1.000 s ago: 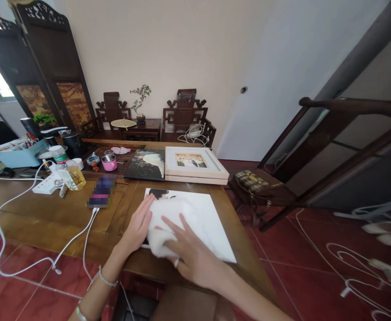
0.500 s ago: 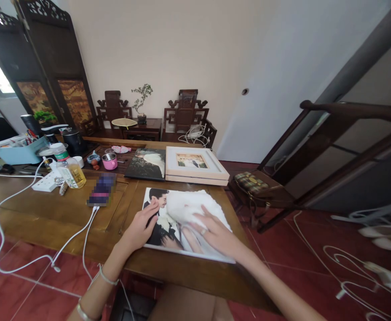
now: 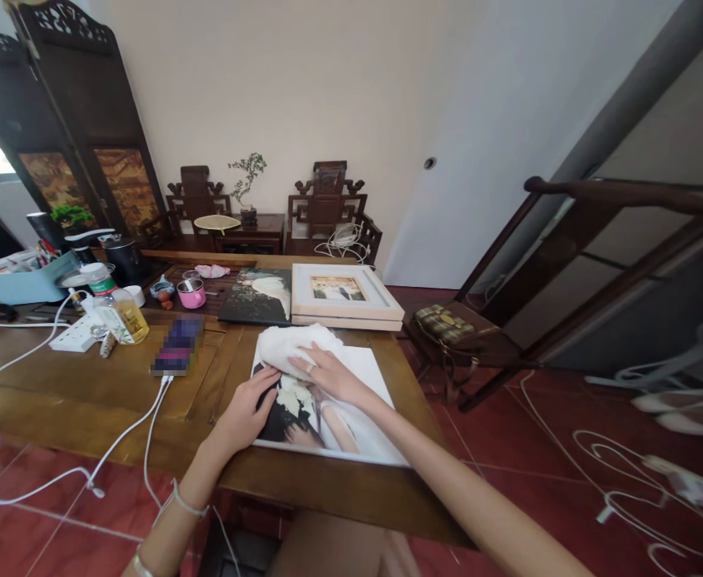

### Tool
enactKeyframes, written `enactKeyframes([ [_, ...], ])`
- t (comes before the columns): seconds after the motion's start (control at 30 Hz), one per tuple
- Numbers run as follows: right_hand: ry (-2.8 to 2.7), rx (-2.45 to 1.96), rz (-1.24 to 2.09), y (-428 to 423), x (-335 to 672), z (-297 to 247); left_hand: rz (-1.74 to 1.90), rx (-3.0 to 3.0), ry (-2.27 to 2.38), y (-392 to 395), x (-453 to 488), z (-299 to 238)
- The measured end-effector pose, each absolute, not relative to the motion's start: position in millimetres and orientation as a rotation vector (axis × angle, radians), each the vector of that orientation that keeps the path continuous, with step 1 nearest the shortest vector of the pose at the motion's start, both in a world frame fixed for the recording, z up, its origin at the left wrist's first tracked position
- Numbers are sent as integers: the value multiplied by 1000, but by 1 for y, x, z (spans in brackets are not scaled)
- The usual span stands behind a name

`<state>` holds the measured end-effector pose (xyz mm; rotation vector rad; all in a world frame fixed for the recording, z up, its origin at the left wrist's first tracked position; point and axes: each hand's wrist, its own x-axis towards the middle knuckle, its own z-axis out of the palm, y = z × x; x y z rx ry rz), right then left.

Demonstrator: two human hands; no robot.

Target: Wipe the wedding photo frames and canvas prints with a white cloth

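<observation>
Two things meet the person's hands on the brown worktop (image 3: 303, 481): a photo panel (image 3: 303, 413) lying flat near the close edge, and a bunched white cloth (image 3: 284, 349) on top of it. Taking the panel as the middle of a clock, the cloth sits at eleven, covering the upper left part of the picture, while the dark clothing and pale flowers below it show.

The left hand (image 3: 243, 409) rests at nine o'clock on the panel's edge, its fingers close together and laid flat, the thumb standing a little off; the fingertips reach the cloth's lower border. The right hand (image 3: 330, 375), wearing a ring, lies over the cloth with its fingers apart and stretched across it; its forearm crosses the panel towards five o'clock.

At twelve, beyond the panel, lies a pale framed picture (image 3: 339, 288), and just beside it, at eleven, a dark picture (image 3: 255, 296). Towards ten are a phone (image 3: 176, 344) with white cables plugged in, a pink cup (image 3: 191, 298) and a bottle (image 3: 123, 320) of yellow liquid next to a white power strip (image 3: 74, 335). At two o'clock, off the worktop, a checked bag (image 3: 444, 324) sits on a wooden chair (image 3: 628, 196).
</observation>
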<state>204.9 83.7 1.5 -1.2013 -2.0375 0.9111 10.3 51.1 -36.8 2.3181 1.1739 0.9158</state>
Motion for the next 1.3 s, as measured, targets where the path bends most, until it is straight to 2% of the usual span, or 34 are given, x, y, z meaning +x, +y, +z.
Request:
enactKeyframes([
  [0.27,-1834,-1671,732,58,306,-29,927,2269,1180,49,11,-34],
  [0.53,-2195,-1484,654,-36,301,-23,927,2286,1169,49,11,-36],
  [0.7,-2335,-1395,810,-76,289,1,902,2288,1177,50,12,-36],
  [0.9,-2207,-1525,943,-35,303,0,879,2299,1179,50,11,-35],
  [1.13,-1937,-1638,806,57,309,-16,884,2287,1168,49,10,-31],
  [1.3,-1946,-1665,695,63,297,-23,885,2287,1166,49,11,-30],
])
